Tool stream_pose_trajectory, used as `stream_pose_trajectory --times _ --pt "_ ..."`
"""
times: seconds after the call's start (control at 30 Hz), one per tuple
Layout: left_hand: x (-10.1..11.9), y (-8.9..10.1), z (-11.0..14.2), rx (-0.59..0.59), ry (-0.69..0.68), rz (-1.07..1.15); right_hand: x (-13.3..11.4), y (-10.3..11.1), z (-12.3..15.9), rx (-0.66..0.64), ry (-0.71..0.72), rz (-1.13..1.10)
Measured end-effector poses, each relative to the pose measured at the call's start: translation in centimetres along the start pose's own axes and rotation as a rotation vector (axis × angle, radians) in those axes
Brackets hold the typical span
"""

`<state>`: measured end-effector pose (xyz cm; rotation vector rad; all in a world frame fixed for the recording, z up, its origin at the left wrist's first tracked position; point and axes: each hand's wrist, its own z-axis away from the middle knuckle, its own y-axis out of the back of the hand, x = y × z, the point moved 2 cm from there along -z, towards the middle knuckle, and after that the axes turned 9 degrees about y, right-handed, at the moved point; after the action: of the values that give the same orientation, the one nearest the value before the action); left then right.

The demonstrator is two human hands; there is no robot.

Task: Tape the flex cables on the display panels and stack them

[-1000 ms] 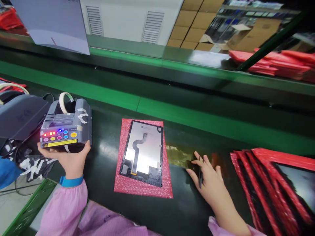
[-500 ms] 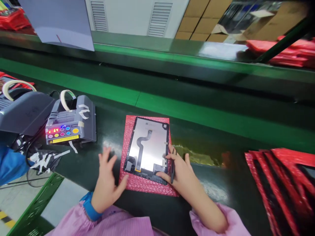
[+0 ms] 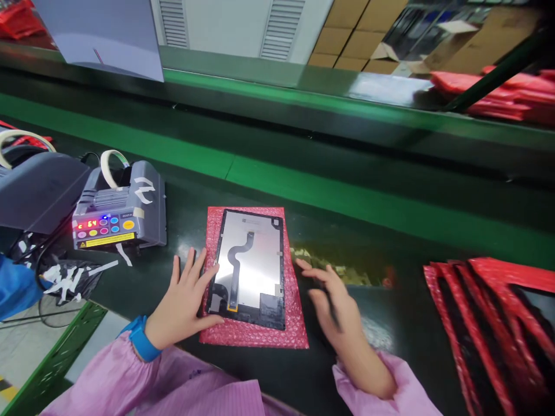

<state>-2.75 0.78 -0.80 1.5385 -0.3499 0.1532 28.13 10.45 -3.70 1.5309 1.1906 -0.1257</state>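
Observation:
A tablet screen (image 3: 255, 260) lies back side up, its silvery panel and curved ribbon cable (image 3: 235, 277) showing, with a dark frame around it. Beneath it is a pink bubble-wrap bag (image 3: 277, 339). My left hand (image 3: 184, 300) is spread open at the screen's left edge, its thumb over the bag's lower left part and the index fingertip by the frame. To the right of the bag, my right hand (image 3: 336, 306) is lifted off the screen, fingers loosely bent. A thin black tool (image 3: 335, 316), blurred, is tucked in that hand; its kind cannot be made out.
A grey tape dispenser (image 3: 121, 208) with a lit display stands at the left, a second dispenser (image 3: 39, 185) beside it. Cut tape strips (image 3: 65, 280) lie below. Red bubble bags (image 3: 489, 323) overlap at the right. A green ledge (image 3: 277, 86) runs along the back.
My right hand has drawn away from the screen's right edge, still with the black tool. My left hand has come in to the left edge. The screen sits slightly straighter on the bag.

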Motion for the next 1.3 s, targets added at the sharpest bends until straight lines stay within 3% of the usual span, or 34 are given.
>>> stream_pose_trajectory --times 0.1,0.2,0.43,0.63,0.8,0.87,0.93,1.07,1.17,1.3 --pt "0.8 -0.2 0.2 0.000 -0.119 -0.024 0.6 1.8 -0.4 0.309 -0.206 -0.114" --pt "2.2 -1.0 0.3 -0.002 -0.231 -0.060 1.2 2.3 -1.3 0.430 -0.405 -0.267" --pt "3.8 -2.3 0.4 0.120 -0.136 -0.110 1.6 2.0 -1.8 0.401 -0.566 -0.310" --pt "3.9 -2.4 0.3 0.100 -0.120 -0.071 1.3 2.0 -2.2 0.353 -0.616 -0.287" --pt "4.2 -2.0 0.3 0.059 -0.103 0.082 0.8 2.2 -2.6 0.421 -0.562 -0.317" --pt "3.5 -1.5 0.6 0.030 -0.065 0.301 0.2 2.4 -2.5 0.481 -0.545 -0.377" --pt "1.7 -0.8 1.3 0.048 0.028 0.656 -0.8 2.5 -2.0 0.534 -0.538 -0.441" --pt "-4.1 1.1 2.9 0.258 0.422 1.367 -4.4 1.3 0.2 0.511 -0.509 -0.588" --pt "-7.5 2.7 3.4 0.386 0.687 1.557 -7.5 -1.0 2.1 0.394 -0.468 -0.665" --pt "-8.8 4.1 3.1 0.519 0.751 1.578 -9.9 -3.9 3.4 0.298 -0.461 -0.687"
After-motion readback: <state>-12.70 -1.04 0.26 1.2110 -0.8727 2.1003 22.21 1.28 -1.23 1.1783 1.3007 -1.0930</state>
